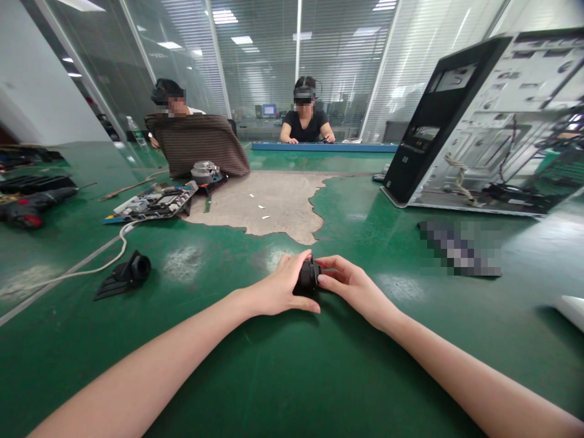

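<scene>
A small black round part (pixel 306 278), plastic-looking with a ridged rim, is held just over the green table in front of me. My left hand (pixel 281 285) wraps round it from the left, thumb below and fingers over the top. From the other side, my right hand (pixel 349 281) grips its rim between thumb and fingertips. Its far side and much of its left side are hidden by my fingers. Farther left lies a black plastic piece (pixel 130 272) with a round opening and a flat slatted base, apart from both hands.
An opened computer case (pixel 456 121) stands at right, near a pixelated object (pixel 458 249). A circuit board (pixel 155 201), white cable (pixel 122 243) and power tool (pixel 34 207) lie left. Bare patch (pixel 278 201) marks the tabletop. Two people in headsets sit opposite, one behind a brown-draped object (pixel 196 143).
</scene>
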A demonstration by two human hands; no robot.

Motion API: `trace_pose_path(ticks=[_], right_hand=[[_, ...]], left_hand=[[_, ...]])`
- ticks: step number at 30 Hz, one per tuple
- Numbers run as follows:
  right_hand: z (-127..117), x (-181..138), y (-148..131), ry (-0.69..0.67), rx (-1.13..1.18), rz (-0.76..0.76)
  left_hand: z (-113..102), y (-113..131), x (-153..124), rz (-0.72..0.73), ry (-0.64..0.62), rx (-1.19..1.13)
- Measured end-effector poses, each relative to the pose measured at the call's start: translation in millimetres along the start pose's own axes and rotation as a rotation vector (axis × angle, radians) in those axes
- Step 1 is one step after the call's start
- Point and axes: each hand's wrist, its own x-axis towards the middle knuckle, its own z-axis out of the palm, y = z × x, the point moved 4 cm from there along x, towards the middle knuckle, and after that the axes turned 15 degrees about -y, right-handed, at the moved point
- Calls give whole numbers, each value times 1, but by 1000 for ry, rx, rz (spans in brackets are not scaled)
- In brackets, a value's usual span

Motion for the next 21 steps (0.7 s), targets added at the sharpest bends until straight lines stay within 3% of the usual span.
trace_pose_path(ticks=[4, 12, 21], right_hand=[[-1, 0, -1, 12, -27, -7], [0, -2, -8, 34, -36, -83], [4, -6, -13, 33, 5, -172]], left_hand=[[-1, 1, 0, -22, 34, 79], [1, 11, -4, 38, 135, 1], [-2, 19, -6, 80, 257, 135]])
